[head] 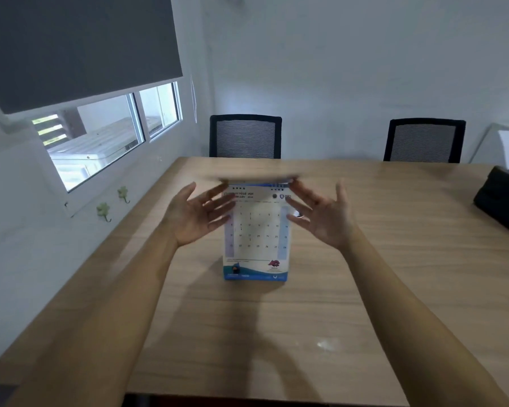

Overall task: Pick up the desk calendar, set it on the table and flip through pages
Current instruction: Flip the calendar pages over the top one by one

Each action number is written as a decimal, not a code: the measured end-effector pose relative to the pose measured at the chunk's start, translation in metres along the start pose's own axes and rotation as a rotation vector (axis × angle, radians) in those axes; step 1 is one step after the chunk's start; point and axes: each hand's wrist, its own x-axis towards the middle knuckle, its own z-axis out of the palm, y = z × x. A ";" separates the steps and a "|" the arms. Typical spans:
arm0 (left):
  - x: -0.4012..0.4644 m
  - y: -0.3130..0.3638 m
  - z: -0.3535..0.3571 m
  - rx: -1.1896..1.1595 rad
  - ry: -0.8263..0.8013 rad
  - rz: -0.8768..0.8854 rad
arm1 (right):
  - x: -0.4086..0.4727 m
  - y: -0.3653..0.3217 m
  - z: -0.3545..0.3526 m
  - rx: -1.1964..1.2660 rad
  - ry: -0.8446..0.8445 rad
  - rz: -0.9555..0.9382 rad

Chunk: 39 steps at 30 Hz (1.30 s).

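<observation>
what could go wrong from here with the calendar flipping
The desk calendar stands on the wooden table with both hands open at its top corners, so nothing seems to pin its base. A blurred page is swinging over the top; its momentum could tip or slide the calendar backward. The left hand and right hand touch only with fingertips, so the page might slip free and drop back, or crease at the binding.
</observation>
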 end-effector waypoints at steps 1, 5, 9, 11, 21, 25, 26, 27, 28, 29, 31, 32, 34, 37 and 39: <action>0.004 0.007 0.007 0.051 0.003 0.030 | 0.006 -0.006 0.007 -0.125 0.030 -0.045; 0.028 0.016 0.031 0.666 0.205 0.173 | 0.033 -0.011 0.027 -0.867 0.132 -0.205; 0.059 0.014 0.037 1.165 0.251 0.261 | 0.067 0.003 0.019 -1.623 0.198 -0.095; 0.073 0.011 0.029 1.393 0.215 0.293 | 0.078 0.011 0.012 -1.701 0.235 -0.027; 0.086 -0.017 0.001 1.632 0.367 0.377 | 0.088 0.034 -0.013 -1.705 0.310 -0.109; 0.075 -0.051 -0.015 1.134 0.642 0.353 | 0.071 0.057 -0.017 -1.078 0.516 -0.120; 0.073 -0.062 -0.022 1.031 0.671 0.291 | 0.065 0.064 -0.018 -0.870 0.537 -0.063; 0.070 -0.074 -0.029 0.973 0.671 0.220 | 0.059 0.070 -0.019 -0.671 0.531 0.010; 0.067 -0.085 -0.035 0.938 0.636 0.161 | 0.054 0.077 -0.022 -0.515 0.513 0.090; 0.066 -0.095 -0.041 0.899 0.562 0.120 | 0.049 0.083 -0.023 -0.411 0.489 0.156; 0.062 -0.106 -0.043 0.822 0.355 0.073 | 0.042 0.092 -0.026 -0.303 0.444 0.205; 0.061 -0.109 -0.042 0.803 0.281 0.056 | 0.040 0.095 -0.028 -0.273 0.417 0.208; 0.058 -0.111 -0.038 0.791 0.235 0.032 | 0.039 0.101 -0.028 -0.239 0.380 0.205; 0.053 -0.111 -0.033 0.796 0.233 0.027 | 0.032 0.101 -0.023 -0.263 0.354 0.199; 0.047 -0.111 -0.031 0.769 0.227 0.011 | 0.026 0.101 -0.019 -0.302 0.332 0.195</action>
